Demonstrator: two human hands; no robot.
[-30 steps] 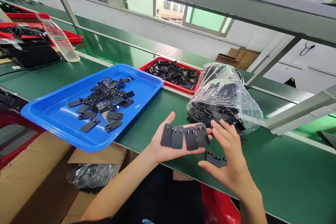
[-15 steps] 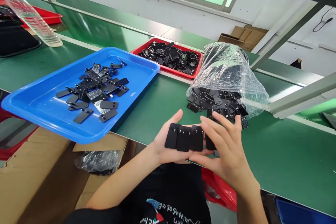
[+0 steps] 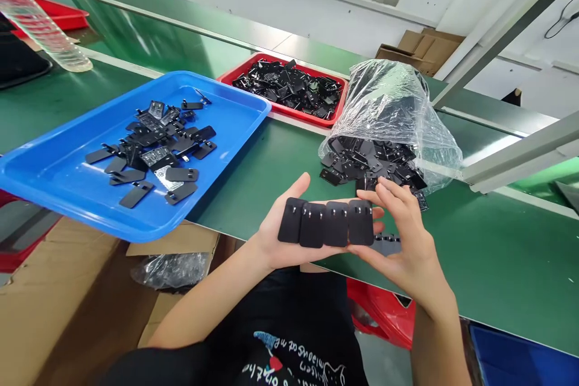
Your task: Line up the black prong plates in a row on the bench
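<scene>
Several flat black plug plates (image 3: 335, 226) with small metal prongs lie side by side in a row across my left hand (image 3: 271, 235). That hand is palm up, its thumb raised and its fingers stretched beneath the plates. At the right end of the row, my right hand (image 3: 407, 241) holds the last black plate (image 3: 361, 226) by its edges, thumb below and fingertips above. Under my right hand, more dark plates with prongs (image 3: 388, 245) show on the bench, partly hidden by the hand.
To the left is a blue tray (image 3: 217, 175) with loose black plates. Behind stand a red tray (image 3: 337, 117) full of similar pieces and a clear plastic bag (image 3: 384, 96) spilling plates onto the green bench (image 3: 497, 253). A bottle (image 3: 49, 30) stands far left; a cardboard box (image 3: 54, 289) is below.
The plate at my right fingers has moved left against the end of the row on my left hand. The view has shifted slightly.
</scene>
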